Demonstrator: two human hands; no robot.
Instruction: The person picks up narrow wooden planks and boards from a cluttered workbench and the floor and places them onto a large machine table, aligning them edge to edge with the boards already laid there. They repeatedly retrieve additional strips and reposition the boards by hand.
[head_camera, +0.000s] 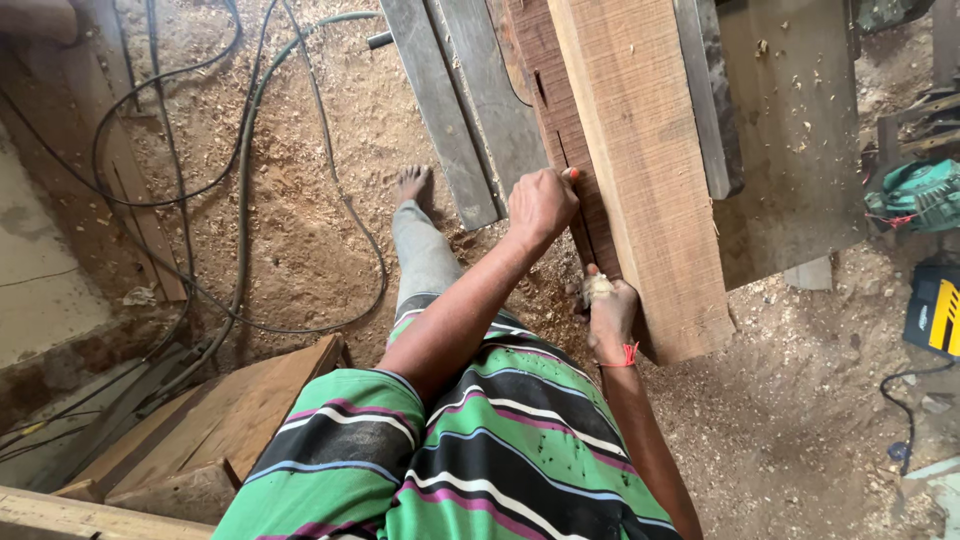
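Observation:
A thick reddish-brown wooden beam (650, 170) lies across the middle, with narrow dark slots cut in its darker side face (560, 130). My left hand (541, 205) is closed against that face beside a slot, and a small orange tip (571, 173) shows at its fingers. Lower down, near the beam's end, my right hand (610, 312) wears a red thread at the wrist. It grips a pale, rounded wooden piece (597, 287) pressed to the same face. What the orange-tipped thing is cannot be told.
Sawdust covers the floor (300, 230). Black cables (200, 180) loop at left. Grey planks (470, 110) lean beside the beam. A green power tool (915, 195) and a yellow-black case (938, 315) lie at right. Wooden boards (210, 430) sit lower left. My bare foot (412, 185) stands near the planks.

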